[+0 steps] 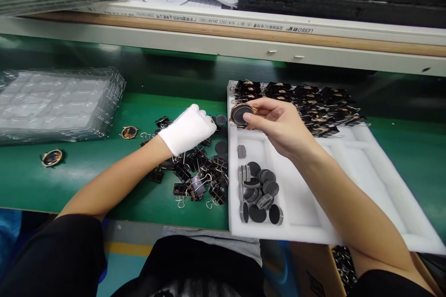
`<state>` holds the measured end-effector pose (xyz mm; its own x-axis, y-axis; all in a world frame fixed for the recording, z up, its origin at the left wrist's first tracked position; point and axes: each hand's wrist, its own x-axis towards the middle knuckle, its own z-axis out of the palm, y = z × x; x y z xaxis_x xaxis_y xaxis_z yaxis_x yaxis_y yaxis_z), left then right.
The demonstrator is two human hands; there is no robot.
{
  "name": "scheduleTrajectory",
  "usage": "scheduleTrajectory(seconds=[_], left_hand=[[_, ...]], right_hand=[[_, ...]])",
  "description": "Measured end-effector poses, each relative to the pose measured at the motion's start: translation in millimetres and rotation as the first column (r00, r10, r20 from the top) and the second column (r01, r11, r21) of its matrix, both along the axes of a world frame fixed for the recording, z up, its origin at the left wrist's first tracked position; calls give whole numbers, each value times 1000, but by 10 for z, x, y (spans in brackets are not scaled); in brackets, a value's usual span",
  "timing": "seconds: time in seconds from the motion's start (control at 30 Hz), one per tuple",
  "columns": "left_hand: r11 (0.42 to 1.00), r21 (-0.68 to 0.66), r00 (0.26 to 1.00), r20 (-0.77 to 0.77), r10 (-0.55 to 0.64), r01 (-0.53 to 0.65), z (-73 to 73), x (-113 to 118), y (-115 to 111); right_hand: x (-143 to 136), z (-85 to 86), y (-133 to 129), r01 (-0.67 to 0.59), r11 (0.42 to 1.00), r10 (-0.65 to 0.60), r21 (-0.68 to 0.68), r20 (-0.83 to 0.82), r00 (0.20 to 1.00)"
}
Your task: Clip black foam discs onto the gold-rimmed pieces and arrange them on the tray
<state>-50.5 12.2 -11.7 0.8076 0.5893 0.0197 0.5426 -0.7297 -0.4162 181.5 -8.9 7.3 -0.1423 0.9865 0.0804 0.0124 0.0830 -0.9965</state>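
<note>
Discs (pixel 258 214) lie in your white foam tray (pixel 299 209), beside binder clips (pixel 198 185) heaped on the green bench (pixel 139 197). Beyond them, your gloved left hand (pixel 190 129) curls over the clips; whether it grips one, I cannot tell. Your bare right hand (pixel 280 125) pinches what looks like a watch case (pixel 239 114) above the tray's left edge.

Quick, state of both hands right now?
Left hand: gloved, curled over the clips; grip can't be told.
Right hand: closed, holding a round watch case.
</note>
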Motion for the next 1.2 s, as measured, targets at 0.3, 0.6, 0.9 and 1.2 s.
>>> scheduleTrajectory(seconds=[0.3,0.6,0.9,1.2], left_hand=[[987,-139,866,479,140,-83,170,-149,97],[911,-406,450,828,335,68,313,-86,-141],[796,-605,742,535,403,3,329,-168,-44],[786,-596,628,677,383,163,297,-53,-132]], right_hand=[[47,-22,6,-120,984,137,-132,130,982],[-69,14,-105,-249,967,253,-59,79,964],[13,54,-79,-346,938,346,-23,105,932],[78,123,-87,-426,902,430,-63,96,898]])
